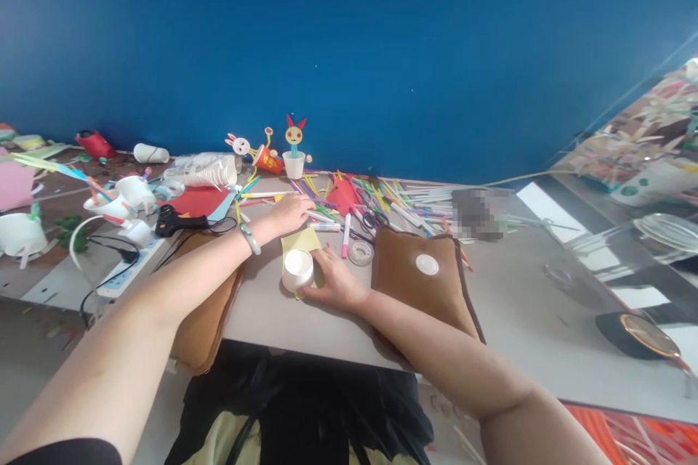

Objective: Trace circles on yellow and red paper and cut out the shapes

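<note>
In the head view, my right hand (337,280) curves around the right side of a white paper cup (297,270), with the thumb at its lower edge. The cup stands on a sheet of yellow paper (308,238), partly hidden by the cup and hand. Farther back, my left hand (291,213) reaches over the near edge of a heap of markers and coloured sticks, its fingers loosely stretched to the right. No object shows in it. A pink-capped marker (345,236), a roll of clear tape (360,253) and dark-handled scissors (376,220) lie right of the hands.
Brown cushions (417,261) flank the work spot; a white disc (427,264) rests on one. At left are a glue gun (179,221), a power strip (131,266) and stacked paper cups (204,170). A rabbit-head figure in a cup (294,160) stands against the blue wall (349,51).
</note>
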The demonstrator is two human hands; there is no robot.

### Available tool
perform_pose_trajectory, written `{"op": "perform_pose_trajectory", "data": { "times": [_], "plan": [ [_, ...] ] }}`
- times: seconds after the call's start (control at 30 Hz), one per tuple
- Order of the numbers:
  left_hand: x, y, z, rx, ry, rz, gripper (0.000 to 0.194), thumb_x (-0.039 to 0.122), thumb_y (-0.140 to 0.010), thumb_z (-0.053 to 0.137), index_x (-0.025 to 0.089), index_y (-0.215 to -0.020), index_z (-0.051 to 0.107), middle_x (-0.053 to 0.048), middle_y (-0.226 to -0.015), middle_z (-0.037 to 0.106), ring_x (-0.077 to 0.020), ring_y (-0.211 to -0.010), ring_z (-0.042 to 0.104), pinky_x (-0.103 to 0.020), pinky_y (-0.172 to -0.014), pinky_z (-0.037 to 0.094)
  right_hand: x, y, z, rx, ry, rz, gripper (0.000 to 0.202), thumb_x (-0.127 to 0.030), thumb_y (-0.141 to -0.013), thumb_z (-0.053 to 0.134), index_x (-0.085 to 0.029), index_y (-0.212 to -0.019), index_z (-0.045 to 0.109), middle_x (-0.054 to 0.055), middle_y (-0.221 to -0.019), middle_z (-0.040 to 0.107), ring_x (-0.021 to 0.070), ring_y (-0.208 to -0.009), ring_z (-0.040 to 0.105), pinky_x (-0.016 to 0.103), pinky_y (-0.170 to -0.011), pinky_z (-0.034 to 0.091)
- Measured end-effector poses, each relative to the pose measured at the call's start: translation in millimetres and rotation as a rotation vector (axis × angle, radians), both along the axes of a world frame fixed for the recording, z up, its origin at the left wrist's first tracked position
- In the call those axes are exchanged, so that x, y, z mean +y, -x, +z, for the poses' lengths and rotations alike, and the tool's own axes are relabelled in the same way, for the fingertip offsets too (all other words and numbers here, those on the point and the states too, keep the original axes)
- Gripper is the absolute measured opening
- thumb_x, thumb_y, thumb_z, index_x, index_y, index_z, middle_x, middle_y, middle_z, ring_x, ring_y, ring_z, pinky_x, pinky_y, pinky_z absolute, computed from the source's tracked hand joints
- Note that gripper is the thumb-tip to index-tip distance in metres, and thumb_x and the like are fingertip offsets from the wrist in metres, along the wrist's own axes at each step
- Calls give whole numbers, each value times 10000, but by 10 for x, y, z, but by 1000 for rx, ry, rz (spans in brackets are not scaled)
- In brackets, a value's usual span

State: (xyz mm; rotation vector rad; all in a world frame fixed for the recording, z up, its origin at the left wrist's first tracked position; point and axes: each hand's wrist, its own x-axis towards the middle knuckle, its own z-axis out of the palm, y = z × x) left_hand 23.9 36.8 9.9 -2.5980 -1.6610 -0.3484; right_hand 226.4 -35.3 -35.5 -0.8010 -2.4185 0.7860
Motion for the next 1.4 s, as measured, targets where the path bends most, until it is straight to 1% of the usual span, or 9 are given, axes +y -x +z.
{"op": "perform_pose_trajectory", "data": {
  "times": [0.13,0.3,0.5,0.7,0.83,0.97,1.07,1.2,1.4],
  "plan": [
    [136,-85,-86,82,42,-55,229,82,-832,519,144,-924,720,-131,-964,730,-265,-952,658,-400,-883,487,6,0,2,-1,7,2,464,-363,-691,787,-203,-1066,565,79,-993,644,284,-995,594,440,-919,473],
    [153,-76,-124,122,42,-44,184,117,-877,490,146,-887,672,-130,-955,704,-258,-956,629,-396,-880,466,16,4,-10,0,11,5,461,-370,-688,796,-209,-1055,569,69,-981,638,280,-999,597,443,-929,471],
    [71,-11,-3,90,29,37,205,131,-943,409,124,-1017,600,-168,-1004,680,-284,-915,639,-403,-817,464,25,2,-11,6,33,11,464,-357,-687,797,-199,-1064,576,89,-1012,654,290,-1020,598,446,-927,477],
    [-105,-32,93,15,26,131,303,174,-1009,307,120,-1176,555,-147,-947,699,-268,-811,670,-366,-725,464,43,3,-8,6,9,18,472,-376,-705,768,-206,-1103,578,98,-1092,665,309,-1084,599,481,-991,448],
    [-176,30,68,-12,1,194,353,330,-1033,354,141,-1107,643,-148,-983,723,-273,-891,695,-349,-755,471,58,5,-15,1,-11,17,456,-412,-733,744,-216,-1111,581,92,-1088,681,313,-1081,605,480,-1013,434],
    [-257,168,53,-32,-19,248,578,586,-1000,368,137,-956,730,-163,-922,742,-296,-912,710,-351,-760,484,66,2,-19,-48,-10,-2,477,-454,-746,719,-197,-1122,575,120,-1091,683,334,-1060,602,459,-917,480],
    [-338,280,67,-38,-7,301,688,699,-944,388,125,-911,765,-177,-872,749,-307,-880,719,-355,-746,489,66,5,-16,-58,-29,-12,469,-471,-748,705,-199,-1109,580,115,-1081,684,333,-1057,604,463,-921,478],
    [-465,361,123,-27,36,303,618,655,-951,430,156,-884,790,-151,-842,755,-294,-833,721,-348,-720,490,46,13,10,-67,-19,-20,482,-455,-736,712,-197,-1123,583,115,-1106,686,339,-1080,597,468,-942,471],
    [-646,327,214,7,36,262,464,485,-1024,393,198,-1081,754,-109,-932,766,-264,-874,717,-324,-749,494,14,10,53,-59,14,-27,436,-389,-718,737,-193,-1079,593,105,-1083,680,325,-1084,590,473,-982,448]
  ]
}}
